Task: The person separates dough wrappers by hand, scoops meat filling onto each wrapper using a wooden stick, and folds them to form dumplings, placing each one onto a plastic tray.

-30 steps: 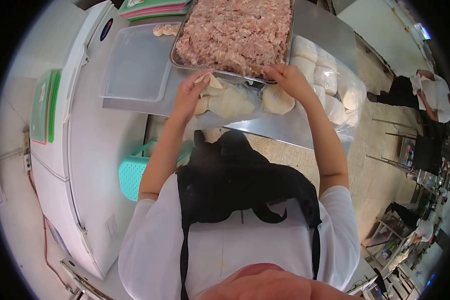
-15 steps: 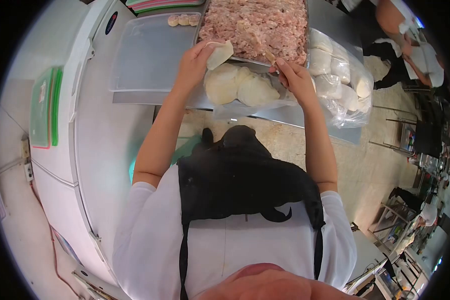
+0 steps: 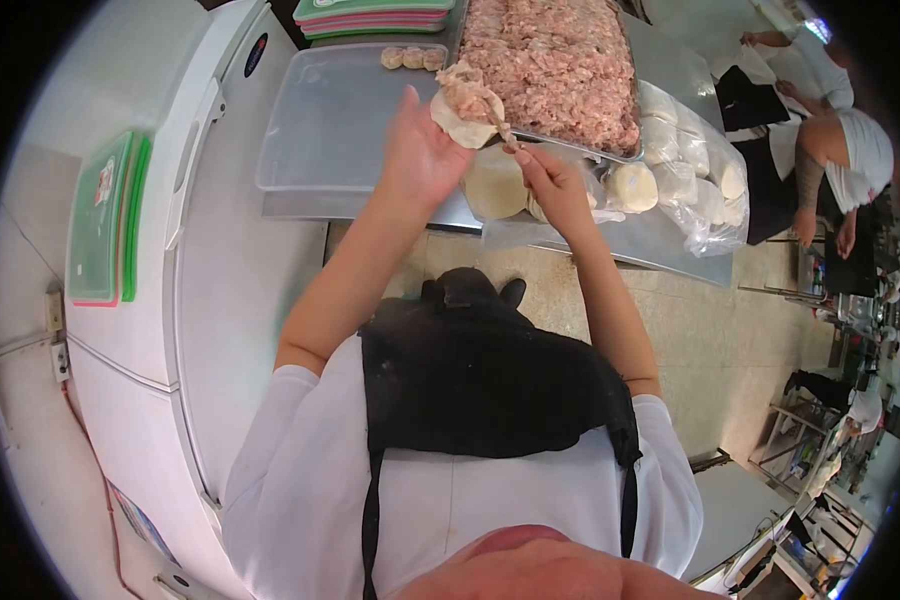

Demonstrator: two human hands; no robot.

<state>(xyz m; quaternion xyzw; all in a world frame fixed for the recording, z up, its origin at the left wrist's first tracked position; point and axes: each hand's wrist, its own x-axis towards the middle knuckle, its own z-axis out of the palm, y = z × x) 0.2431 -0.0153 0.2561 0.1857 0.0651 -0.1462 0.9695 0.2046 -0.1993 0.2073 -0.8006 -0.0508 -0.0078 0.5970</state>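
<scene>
My left hand (image 3: 422, 160) holds a round, pale dumpling wrapper (image 3: 455, 122) across its fingers, thumb raised. A lump of minced meat (image 3: 468, 97) lies on that wrapper. Pinched in my right hand (image 3: 552, 185) is a thin wooden spatula (image 3: 502, 130), its tip against the meat and wrapper. Just beyond my hands stands a metal tray heaped with minced meat filling (image 3: 560, 65). Below my hands a stack of wrappers (image 3: 495, 188) lies on plastic, partly covered by my right hand, and another wrapper stack (image 3: 630, 187) sits to its right.
Several small formed dumplings (image 3: 413, 58) sit at the back of a translucent plastic tray (image 3: 320, 130) on the left. Green and pink lids (image 3: 370, 20) are stacked behind. A plastic bag of wrapper stacks (image 3: 705, 190) lies right. A white refrigerator (image 3: 240, 250) stands left; co-workers (image 3: 820, 140) are at right.
Minced meat is now on the wrapper in my left hand, and the spatula has come left from the tray to it. My right hand has moved left and slightly down. The view has shifted.
</scene>
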